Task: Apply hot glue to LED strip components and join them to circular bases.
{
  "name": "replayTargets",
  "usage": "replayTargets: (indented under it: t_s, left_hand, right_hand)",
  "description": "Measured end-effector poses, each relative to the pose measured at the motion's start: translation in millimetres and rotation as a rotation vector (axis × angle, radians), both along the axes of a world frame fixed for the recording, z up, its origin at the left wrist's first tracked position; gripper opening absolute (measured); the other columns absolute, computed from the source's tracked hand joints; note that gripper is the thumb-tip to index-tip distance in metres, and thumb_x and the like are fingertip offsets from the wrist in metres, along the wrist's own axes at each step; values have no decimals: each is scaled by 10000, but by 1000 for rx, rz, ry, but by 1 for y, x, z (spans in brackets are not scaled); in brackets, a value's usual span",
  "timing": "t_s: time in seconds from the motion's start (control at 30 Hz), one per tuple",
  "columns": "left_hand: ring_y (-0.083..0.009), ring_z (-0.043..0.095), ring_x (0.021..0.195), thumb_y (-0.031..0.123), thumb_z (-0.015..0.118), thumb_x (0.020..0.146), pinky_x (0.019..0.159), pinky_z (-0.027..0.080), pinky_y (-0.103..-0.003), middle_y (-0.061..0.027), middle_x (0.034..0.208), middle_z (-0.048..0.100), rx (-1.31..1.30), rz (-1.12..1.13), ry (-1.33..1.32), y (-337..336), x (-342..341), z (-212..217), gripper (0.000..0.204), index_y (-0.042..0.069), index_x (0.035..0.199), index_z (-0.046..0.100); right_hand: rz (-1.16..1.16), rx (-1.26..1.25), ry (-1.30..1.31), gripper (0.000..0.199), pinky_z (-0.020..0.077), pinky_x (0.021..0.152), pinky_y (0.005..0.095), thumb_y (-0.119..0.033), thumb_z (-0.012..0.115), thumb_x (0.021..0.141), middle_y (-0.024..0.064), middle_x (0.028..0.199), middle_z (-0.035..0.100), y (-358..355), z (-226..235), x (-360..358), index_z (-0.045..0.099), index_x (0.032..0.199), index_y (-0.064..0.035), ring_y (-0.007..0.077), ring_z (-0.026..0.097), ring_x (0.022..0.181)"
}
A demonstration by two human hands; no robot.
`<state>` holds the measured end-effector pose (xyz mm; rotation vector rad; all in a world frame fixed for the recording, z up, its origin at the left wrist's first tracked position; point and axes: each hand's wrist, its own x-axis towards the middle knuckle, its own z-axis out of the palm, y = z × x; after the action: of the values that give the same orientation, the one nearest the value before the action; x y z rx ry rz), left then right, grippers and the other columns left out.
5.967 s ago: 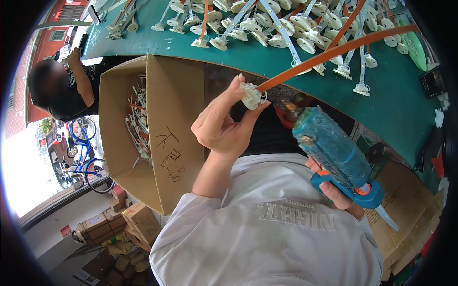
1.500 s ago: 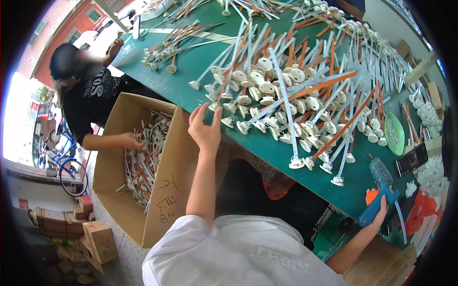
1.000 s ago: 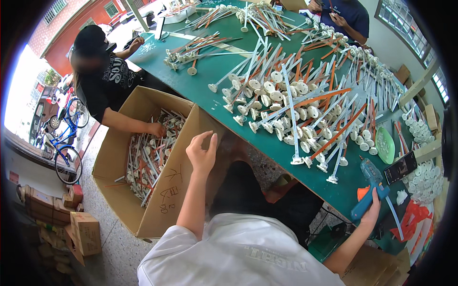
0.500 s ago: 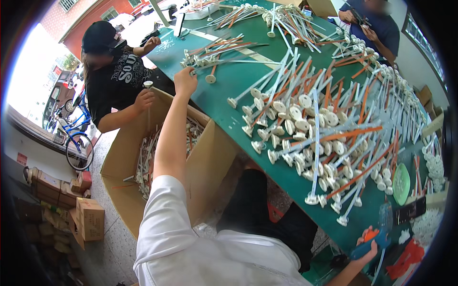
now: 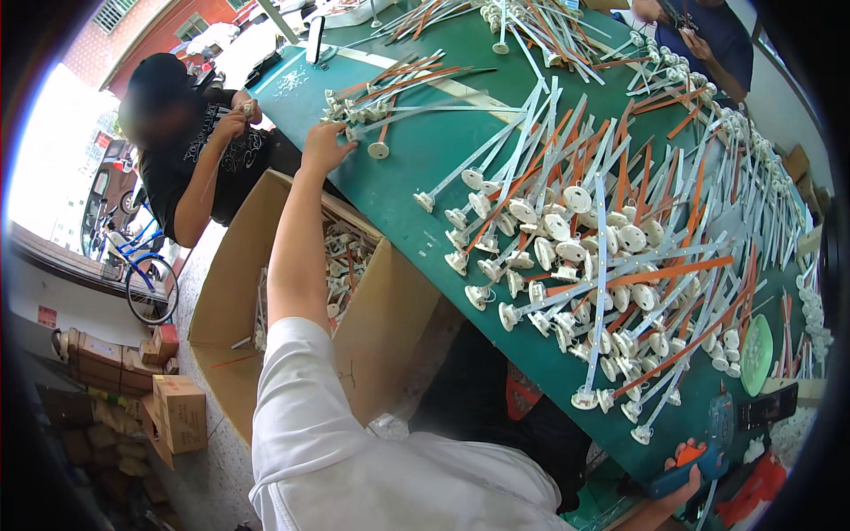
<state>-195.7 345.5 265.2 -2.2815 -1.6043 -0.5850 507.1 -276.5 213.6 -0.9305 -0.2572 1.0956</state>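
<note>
My left hand point(image 5: 326, 149) reaches over the table's left edge, its fingers pinched at a white round disc point(image 5: 352, 134). From that disc a pale LED strip point(image 5: 443, 110) runs to the right across the table. Just beyond lies a small bundle of disc-ended strips point(image 5: 390, 93), and an orange strip point(image 5: 382, 131) with its own disc lies beside my fingers. At the lower right, my right hand point(image 5: 680, 478) is wrapped round the blue grip of a power screwdriver point(image 5: 708, 460) with an orange part; its front end points up.
A large pile of disc-ended strips point(image 5: 584, 257) covers the green table point(image 5: 398, 195). An open cardboard box point(image 5: 381, 327) of strips stands below my left arm. One co-worker point(image 5: 195, 150) sits at the left, another point(image 5: 708, 44) at the far right. A green dish point(image 5: 756, 354) and phone point(image 5: 768, 405) lie right.
My left hand has moved slightly left with the disc end of the strip. The left co-worker's hands have come together near the chest, away from the box. My right hand still grips the screwdriver.
</note>
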Motion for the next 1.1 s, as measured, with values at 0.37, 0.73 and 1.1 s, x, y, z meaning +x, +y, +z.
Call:
replayTargets:
  t_s: [0.37, 0.73, 1.1]
  left_hand:
    - [-205, 703, 839, 117, 839, 763, 751, 575, -285, -177, 978, 711, -347, -49, -1188, -110, 74, 28, 544, -50, 1225, 606]
    - [-206, 685, 969, -86, 688, 839, 882, 558, -312, -162, 1113, 680, -277, -313, -1594, -396, 240, 30, 422, -93, 1245, 575]
    - [-259, 655, 1080, -64, 832, 705, 944, 546, -367, -243, 1197, 640, -462, -778, -1484, -443, 296, 4, 606, -128, 1247, 567]
  right_hand:
    - [-25, 21, -78, 616, 511, 902, 386, -102, 641, 811, 190, 1310, 497, 13, -7, 0, 406, 1378, -44, 329, 511, 1209]
    - [134, 385, -22, 506, 505, 895, 405, -88, 699, 732, 208, 1176, 565, 16, 38, -127, 498, 1185, 16, 344, 529, 1117]
    - [632, 356, -131, 361, 495, 921, 490, -129, 730, 868, 169, 1111, 628, 25, 46, -206, 576, 1175, -20, 296, 611, 1014]
